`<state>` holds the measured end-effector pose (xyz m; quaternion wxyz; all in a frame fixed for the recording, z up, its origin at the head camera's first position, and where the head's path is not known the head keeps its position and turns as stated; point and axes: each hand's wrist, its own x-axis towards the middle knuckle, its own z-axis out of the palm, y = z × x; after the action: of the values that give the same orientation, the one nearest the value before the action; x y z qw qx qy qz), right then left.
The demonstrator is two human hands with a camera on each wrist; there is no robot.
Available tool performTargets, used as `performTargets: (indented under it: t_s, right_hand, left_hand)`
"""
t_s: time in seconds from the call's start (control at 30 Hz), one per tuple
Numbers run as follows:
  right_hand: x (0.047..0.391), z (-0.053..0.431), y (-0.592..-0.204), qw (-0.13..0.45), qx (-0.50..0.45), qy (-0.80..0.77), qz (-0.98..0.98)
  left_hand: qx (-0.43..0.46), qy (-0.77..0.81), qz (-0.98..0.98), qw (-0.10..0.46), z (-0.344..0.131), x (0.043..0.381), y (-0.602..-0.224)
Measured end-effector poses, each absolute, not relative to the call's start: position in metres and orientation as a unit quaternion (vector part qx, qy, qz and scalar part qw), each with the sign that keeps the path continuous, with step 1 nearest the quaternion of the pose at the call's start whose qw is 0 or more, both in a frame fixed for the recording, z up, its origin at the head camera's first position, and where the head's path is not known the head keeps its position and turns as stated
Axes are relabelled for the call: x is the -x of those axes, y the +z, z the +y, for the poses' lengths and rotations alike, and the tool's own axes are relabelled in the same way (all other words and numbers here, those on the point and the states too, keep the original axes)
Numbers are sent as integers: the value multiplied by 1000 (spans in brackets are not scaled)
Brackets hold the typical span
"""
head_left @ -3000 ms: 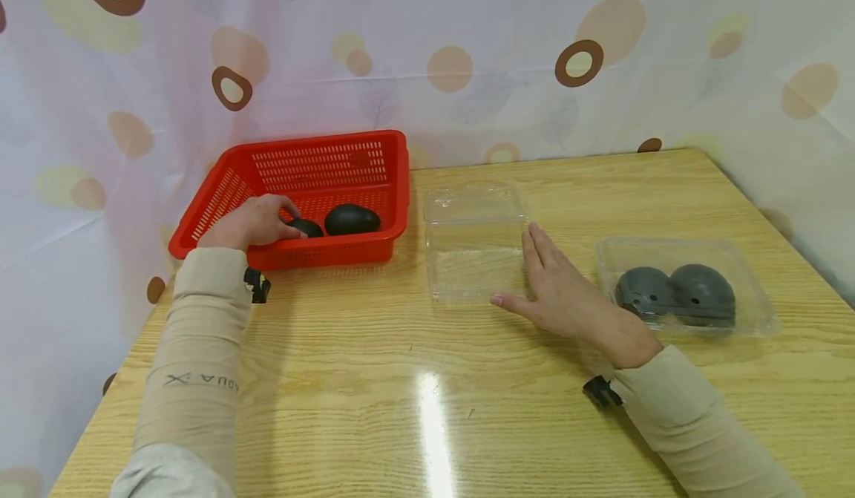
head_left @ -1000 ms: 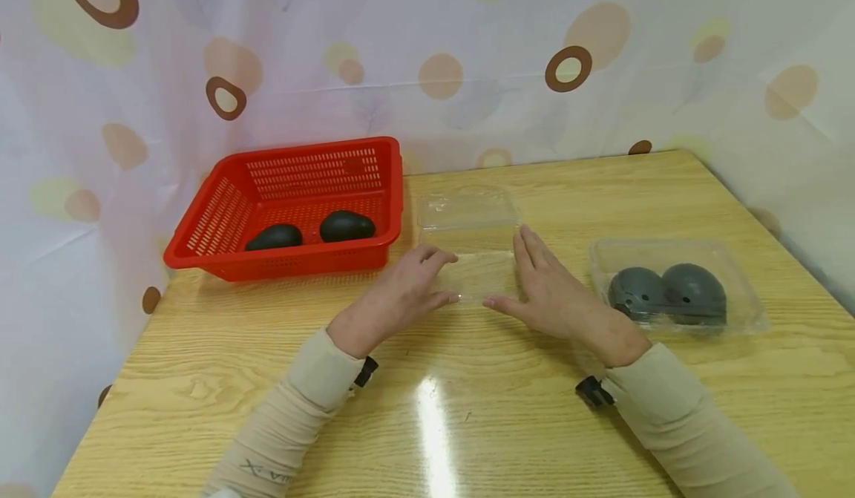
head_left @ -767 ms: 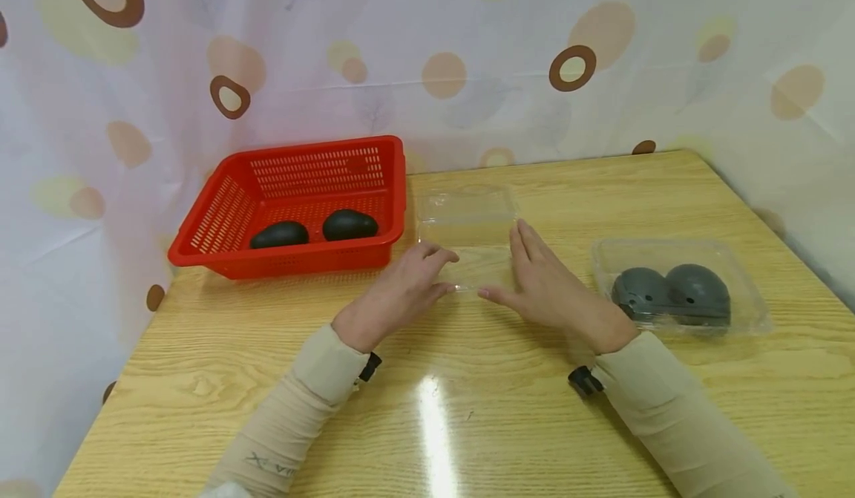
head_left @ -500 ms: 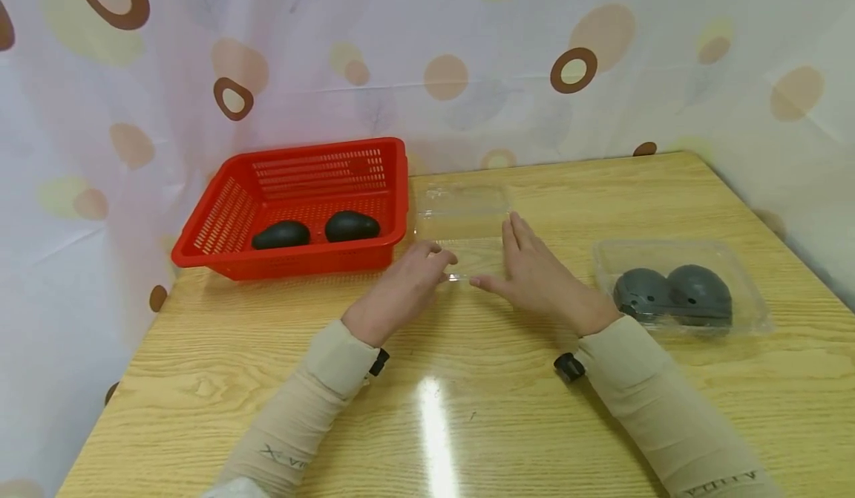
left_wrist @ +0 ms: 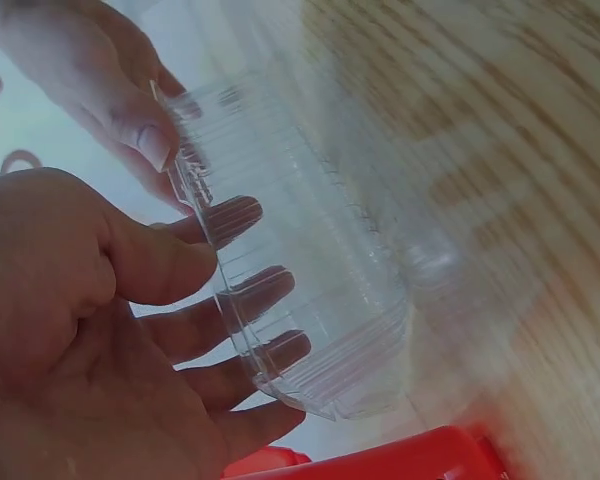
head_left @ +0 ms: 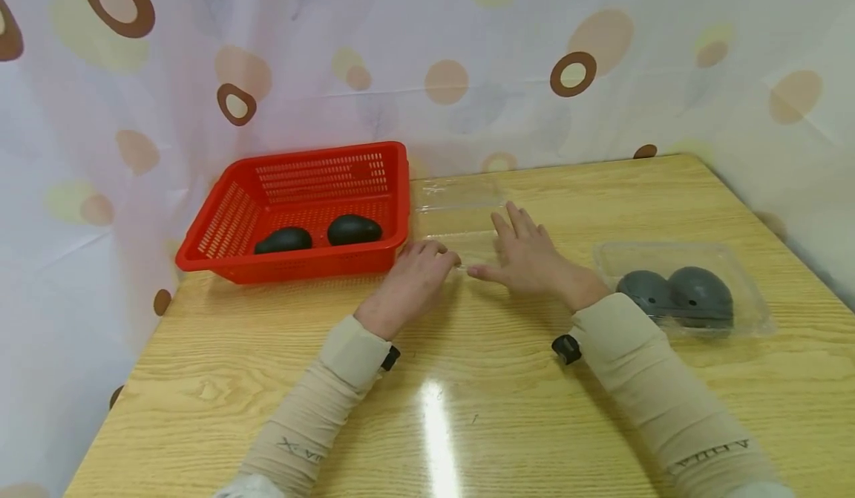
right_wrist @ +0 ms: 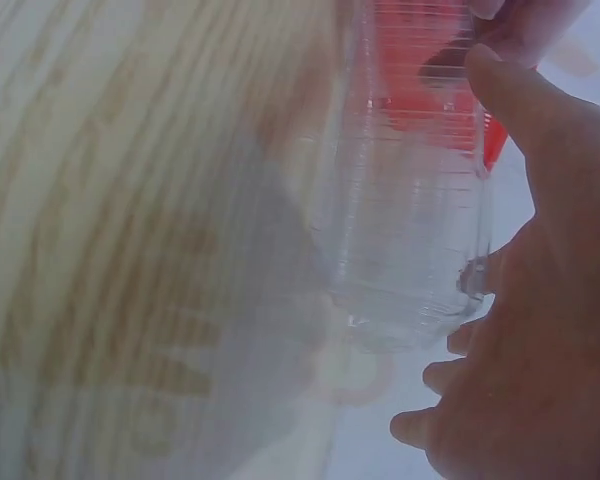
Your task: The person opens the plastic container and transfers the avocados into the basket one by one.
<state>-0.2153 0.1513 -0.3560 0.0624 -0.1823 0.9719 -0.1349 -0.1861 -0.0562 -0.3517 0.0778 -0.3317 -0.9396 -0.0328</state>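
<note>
Now, clear box [head_left: 454, 222]: it sits between my two hands, just beside the red basket on its right, lid [head_left: 461, 193] laid back toward the curtain; I cannot tell whether its base lies fully flat on the table.
Left hand [head_left: 413, 284]: I hold the near wall, thumb outside and fingertips showing through the plastic on the other side.
Right hand [head_left: 534, 262]: fingers spread wide and fairly straight along the right side, thumb by the near edge; I grip nothing firmly with it.
Step with the box: I judge that I am putting it in position beside the basket.
Next move: it probably calls for steadying the box evenly from both sides, lightly, as such thin plastic may bend, then letting go without dragging it askew.
Basket count: one red basket [head_left: 314, 265], with two dark fruits in it, one at left [head_left: 283, 240] and one at right [head_left: 354, 229], near each other.
Box count: two clear ones; the second box [head_left: 749, 299], well to the right, looks closed over two dark round things [head_left: 701, 294].
Around it all: one wooden table [head_left: 220, 401], and a spotted curtain [head_left: 374, 38] behind.
</note>
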Motion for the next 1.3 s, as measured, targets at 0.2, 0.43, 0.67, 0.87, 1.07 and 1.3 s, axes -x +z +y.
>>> performTargets:
  t_s: [0.2, 0.43, 0.67, 0.87, 1.07, 1.3]
  right_hand:
    - [205, 164, -337, 53, 183, -167, 967]
    - [186, 195, -322, 33, 180, -166, 969]
    - [168, 226, -315, 21, 163, -165, 972]
    - [148, 257, -317, -20, 159, -167, 973]
    - [130, 290, -329, -67, 155, -177, 970]
    - [110, 332, -339, -60, 98, -195, 974]
  left_hand:
    - [326, -26, -943, 69, -47, 185, -345]
    - [349, -62, -928, 111, -34, 181, -337]
    - [364, -87, -919, 125, -19, 177, -330]
    - [388, -93, -906, 142, 3, 171, -326]
    - [416, -85, -895, 139, 26, 165, -325]
    - [454, -71, -874, 157, 50, 156, -330]
